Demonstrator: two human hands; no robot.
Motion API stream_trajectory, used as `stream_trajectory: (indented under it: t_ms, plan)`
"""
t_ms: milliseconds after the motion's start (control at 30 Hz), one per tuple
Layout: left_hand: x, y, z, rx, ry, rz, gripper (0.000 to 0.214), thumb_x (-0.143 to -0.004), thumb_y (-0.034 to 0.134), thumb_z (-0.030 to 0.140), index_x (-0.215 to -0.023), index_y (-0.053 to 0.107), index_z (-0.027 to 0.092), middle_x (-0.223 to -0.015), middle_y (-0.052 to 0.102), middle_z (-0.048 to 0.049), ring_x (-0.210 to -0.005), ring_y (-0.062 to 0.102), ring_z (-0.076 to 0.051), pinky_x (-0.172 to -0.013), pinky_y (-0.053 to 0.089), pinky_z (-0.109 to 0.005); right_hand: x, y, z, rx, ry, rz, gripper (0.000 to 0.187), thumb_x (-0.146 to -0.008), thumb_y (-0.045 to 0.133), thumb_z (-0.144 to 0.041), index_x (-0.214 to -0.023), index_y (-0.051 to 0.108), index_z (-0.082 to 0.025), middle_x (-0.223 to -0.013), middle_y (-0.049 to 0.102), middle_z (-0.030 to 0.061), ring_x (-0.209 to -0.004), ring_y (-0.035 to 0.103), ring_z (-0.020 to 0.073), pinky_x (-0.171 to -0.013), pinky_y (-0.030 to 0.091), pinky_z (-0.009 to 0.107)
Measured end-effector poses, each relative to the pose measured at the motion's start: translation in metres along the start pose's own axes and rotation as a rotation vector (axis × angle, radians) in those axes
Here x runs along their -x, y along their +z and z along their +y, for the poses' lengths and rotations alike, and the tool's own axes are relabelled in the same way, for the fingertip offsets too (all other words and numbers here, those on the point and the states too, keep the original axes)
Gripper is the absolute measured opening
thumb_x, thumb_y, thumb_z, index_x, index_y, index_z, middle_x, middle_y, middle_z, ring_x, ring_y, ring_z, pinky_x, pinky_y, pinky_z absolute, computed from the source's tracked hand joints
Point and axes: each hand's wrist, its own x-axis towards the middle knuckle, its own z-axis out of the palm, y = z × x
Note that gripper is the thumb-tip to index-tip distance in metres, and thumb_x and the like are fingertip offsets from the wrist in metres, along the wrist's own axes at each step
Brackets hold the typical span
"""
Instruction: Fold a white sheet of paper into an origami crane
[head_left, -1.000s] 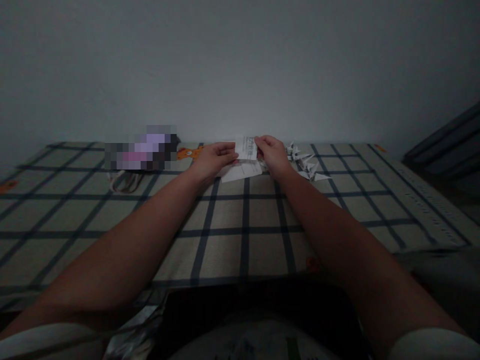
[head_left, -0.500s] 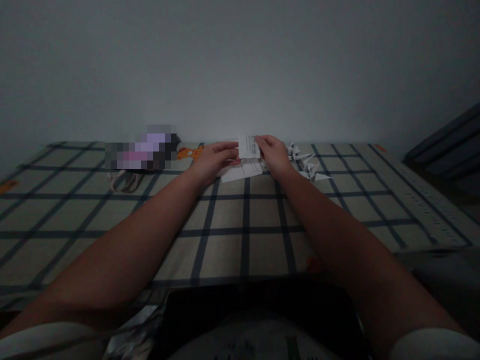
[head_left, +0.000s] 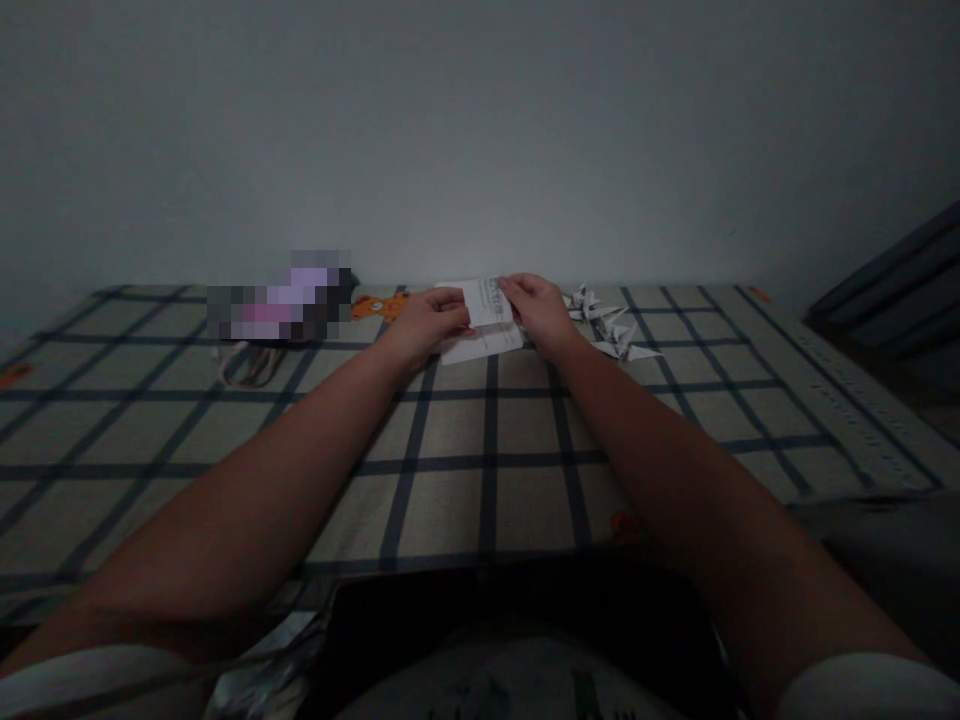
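Note:
A small piece of white printed paper (head_left: pixel 484 301) is held up between my two hands, above the far part of the table. My left hand (head_left: pixel 429 322) pinches its left edge with thumb and fingers. At its upper right corner, my right hand (head_left: pixel 538 308) grips it between thumb and index finger. Below it, a larger white sheet with faint print (head_left: pixel 480 347) lies on the checked cloth. Several folded paper cranes (head_left: pixel 611 328) sit just to the right of my right hand.
A checked tablecloth (head_left: pixel 450 430) covers the table, which meets a plain wall (head_left: pixel 480 140). At the left lies a blurred purple and pink item (head_left: pixel 292 295) with a looped cord (head_left: pixel 247 368). A dark striped object (head_left: pixel 892 290) stands beyond the right edge.
The small paper has shifted slightly left and tilted back, and my left hand's fingers have closed more on its edge. My right hand has moved a little left with it.

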Motion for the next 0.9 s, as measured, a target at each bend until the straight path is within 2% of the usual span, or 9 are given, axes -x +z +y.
stream_trajectory:
  t_ms: [167,267,300,400,500,600,733,833,900]
  plan:
    - [0.000,-0.001,0.000,-0.072,-0.037,0.062,0.033,-0.063,0.087,0.036,-0.087,0.079,0.015,-0.084,0.078,-0.0083,-0.067,0.066,-0.013,-0.064,0.051,-0.025,0.005,0.004,-0.004,0.014,0.015,-0.075,0.022,-0.086,0.071,-0.040,-0.084,0.064,-0.019,-0.075,0.066,-0.0015,-0.067,0.059,0.0101,-0.064,0.050,0.023]
    - [0.000,-0.002,0.000,-0.079,-0.071,0.085,0.030,-0.062,0.087,0.038,-0.080,0.078,0.015,-0.077,0.076,-0.0066,-0.061,0.062,-0.012,-0.059,0.048,-0.025,0.007,0.006,-0.006,0.022,0.008,-0.103,0.019,-0.087,0.070,-0.036,-0.096,0.065,-0.020,-0.076,0.066,-0.0015,-0.067,0.060,0.0111,-0.064,0.050,0.024]
    - [0.000,-0.003,0.001,-0.078,-0.077,0.096,0.029,-0.062,0.086,0.037,-0.078,0.077,0.015,-0.075,0.075,-0.0059,-0.060,0.061,-0.012,-0.058,0.047,-0.025,0.008,0.006,-0.006,0.027,-0.007,-0.112,0.024,-0.086,0.070,-0.035,-0.104,0.064,-0.021,-0.078,0.066,-0.0016,-0.068,0.061,0.0117,-0.064,0.051,0.024]
    - [-0.001,-0.003,0.002,-0.048,-0.093,0.129,0.023,-0.065,0.082,0.032,-0.077,0.075,0.015,-0.071,0.072,-0.0036,-0.060,0.059,-0.012,-0.057,0.045,-0.025,0.011,0.007,-0.006,0.103,-0.095,-0.149,0.052,-0.080,0.076,-0.034,-0.128,0.057,-0.026,-0.092,0.068,0.0002,-0.072,0.063,0.0126,-0.065,0.052,0.025]
    - [-0.002,-0.003,0.002,-0.023,-0.130,0.162,0.015,-0.066,0.078,0.027,-0.075,0.073,0.016,-0.066,0.067,-0.0017,-0.055,0.055,-0.010,-0.054,0.043,-0.024,0.014,0.006,-0.005,0.275,-0.219,-0.211,0.067,-0.069,0.086,-0.035,-0.130,0.060,-0.025,-0.118,0.068,0.0062,-0.084,0.065,0.0154,-0.076,0.055,0.030]
    - [-0.003,-0.003,0.002,-0.032,-0.155,0.203,0.014,-0.066,0.079,0.028,-0.070,0.070,0.018,-0.061,0.061,-0.0003,-0.051,0.052,-0.009,-0.051,0.041,-0.023,0.015,0.004,-0.004,0.412,-0.339,-0.228,0.056,-0.074,0.083,-0.039,-0.124,0.068,-0.021,-0.128,0.067,0.0104,-0.098,0.066,0.0203,-0.091,0.054,0.036]
    - [-0.003,-0.004,-0.001,-0.062,-0.172,0.205,0.020,-0.067,0.081,0.029,-0.065,0.064,0.017,-0.057,0.056,0.0008,-0.047,0.050,-0.008,-0.046,0.036,-0.023,0.011,0.001,-0.003,0.535,-0.464,-0.175,0.027,-0.091,0.066,-0.040,-0.104,0.076,-0.019,-0.112,0.075,0.0103,-0.104,0.067,0.0214,-0.099,0.052,0.039]
    - [-0.004,-0.005,-0.002,-0.113,-0.189,0.189,0.020,-0.071,0.077,0.030,-0.066,0.064,0.016,-0.055,0.056,0.0002,-0.044,0.050,-0.009,-0.042,0.033,-0.022,0.007,-0.001,-0.002,0.630,-0.531,-0.095,0.019,-0.092,0.065,-0.033,-0.088,0.077,-0.019,-0.110,0.076,0.0103,-0.108,0.069,0.0222,-0.101,0.052,0.040]
    - [-0.004,-0.005,-0.002,-0.125,-0.191,0.180,0.019,-0.072,0.075,0.030,-0.067,0.063,0.016,-0.054,0.058,-0.0003,-0.043,0.050,-0.009,-0.041,0.032,-0.022,0.006,-0.001,-0.002,0.667,-0.563,-0.075,0.017,-0.091,0.065,-0.029,-0.088,0.077,-0.018,-0.113,0.076,0.0109,-0.109,0.069,0.0222,-0.101,0.053,0.040]
